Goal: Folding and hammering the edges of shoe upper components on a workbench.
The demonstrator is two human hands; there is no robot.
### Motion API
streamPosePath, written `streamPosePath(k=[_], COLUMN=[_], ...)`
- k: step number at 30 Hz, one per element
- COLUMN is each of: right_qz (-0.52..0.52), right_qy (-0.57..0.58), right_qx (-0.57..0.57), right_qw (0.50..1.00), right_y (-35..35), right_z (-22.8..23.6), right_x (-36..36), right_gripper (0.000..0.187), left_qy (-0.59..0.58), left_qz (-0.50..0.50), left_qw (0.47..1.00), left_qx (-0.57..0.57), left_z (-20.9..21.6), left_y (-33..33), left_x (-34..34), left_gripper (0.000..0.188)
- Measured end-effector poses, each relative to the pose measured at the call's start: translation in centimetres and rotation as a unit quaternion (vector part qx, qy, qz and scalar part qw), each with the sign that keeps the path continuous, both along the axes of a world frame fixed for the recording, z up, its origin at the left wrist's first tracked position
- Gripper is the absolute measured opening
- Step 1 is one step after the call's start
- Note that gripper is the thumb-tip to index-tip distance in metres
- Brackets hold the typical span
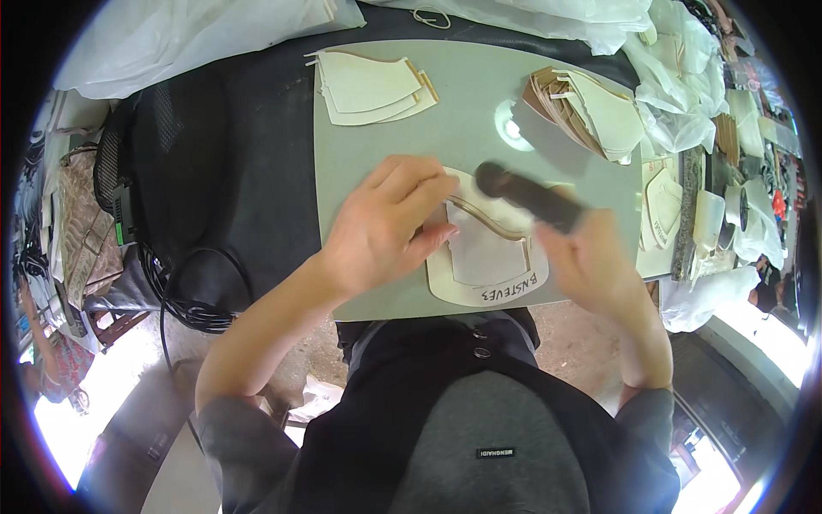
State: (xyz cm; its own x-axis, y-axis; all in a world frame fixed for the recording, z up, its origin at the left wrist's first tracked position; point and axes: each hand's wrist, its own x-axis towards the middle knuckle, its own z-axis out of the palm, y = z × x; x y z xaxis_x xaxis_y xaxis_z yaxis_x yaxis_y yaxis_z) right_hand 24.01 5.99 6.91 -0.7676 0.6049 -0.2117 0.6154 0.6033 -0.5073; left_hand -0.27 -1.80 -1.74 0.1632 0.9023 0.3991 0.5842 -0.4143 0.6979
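On the grey-green board in front of me lies a cream, rounded template with handwriting along its near edge. A pale cut piece with a curved brown edge rests on it. My left hand has its thumb and fingertips close together at the left end of that edge, holding the piece down. Above the template's right side, my right hand is closed round a dark hammer, blurred by motion. The hammer's round end points to the left, and its handle is hidden in the hand.
Farther off on the board are a fanned stack of pale cut pieces at left and a thicker stack at right. White plastic bags line the far edge. A black cable coils at left. More templates lie right of the board.
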Motion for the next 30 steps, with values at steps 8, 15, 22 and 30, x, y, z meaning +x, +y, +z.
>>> streamPosePath(k=[8, 15, 22, 30], right_qz=[-0.158, -0.123, -0.087, -0.173], right_qy=[0.137, -0.016, -0.042, -0.004], right_qx=[-0.014, -0.024, 0.043, 0.264], right_qw=[0.978, 0.992, 0.994, 0.949], right_y=[-2.8, -3.5, -3.0, -1.3], right_z=[1.5, 0.9, -0.6, -3.2], right_x=[4.4, 5.5, 6.5, 5.6], right_gripper=[0.008, 0.018, 0.019, 0.030], left_qy=[0.091, 0.078, 0.063, 0.058], left_qz=[-0.052, -0.048, -0.030, -0.020], left_qw=[0.991, 0.994, 0.997, 0.993], left_qx=[0.082, 0.053, -0.012, -0.101], left_z=[-0.1, 0.2, 1.0, 2.5], left_y=[0.2, 0.4, -0.1, 0.5], left_x=[0.6, 0.6, 0.5, 1.5], left_gripper=[0.036, 0.033, 0.029, 0.021])
